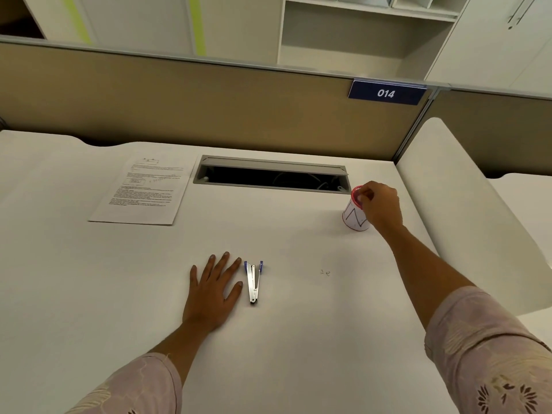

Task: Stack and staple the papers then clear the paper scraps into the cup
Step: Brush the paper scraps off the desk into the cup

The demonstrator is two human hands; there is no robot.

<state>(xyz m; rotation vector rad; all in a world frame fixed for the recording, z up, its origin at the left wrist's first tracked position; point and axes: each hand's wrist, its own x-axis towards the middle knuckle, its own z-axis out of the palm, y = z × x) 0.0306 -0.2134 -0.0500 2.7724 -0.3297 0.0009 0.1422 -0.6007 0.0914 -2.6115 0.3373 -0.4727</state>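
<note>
surface point(298, 339): big white one, took up most of what we saw, everything else sat on it
partition point(209, 100): tan panel we spotted along the far edge
cable slot point(271, 176): long grey-framed opening at the back, lid tipped up, dark inside
papers point(143, 191): printed sheets lying flat at the far left, just beside the slot's left end, well apart from both hands
left hand point(213, 289): palm down on the surface, grip wide, fingers straight and spread, holding nothing, thumb just beside the stapler
right hand point(380, 206): reached out to the far right, fingers bunched right at the cup's rim; we couldn't tell if the grip had the rim, a scrap or nothing
sign point(386, 92): blue plate on the partition, read 014
cup point(352, 218): white with a red rim and black zigzag, upright near the slot's right end
stapler point(254, 280): silver and blue, lying near the middle
tiny bits point(325, 272): a couple of small specks right of the stapler, too small for us to identify
</note>
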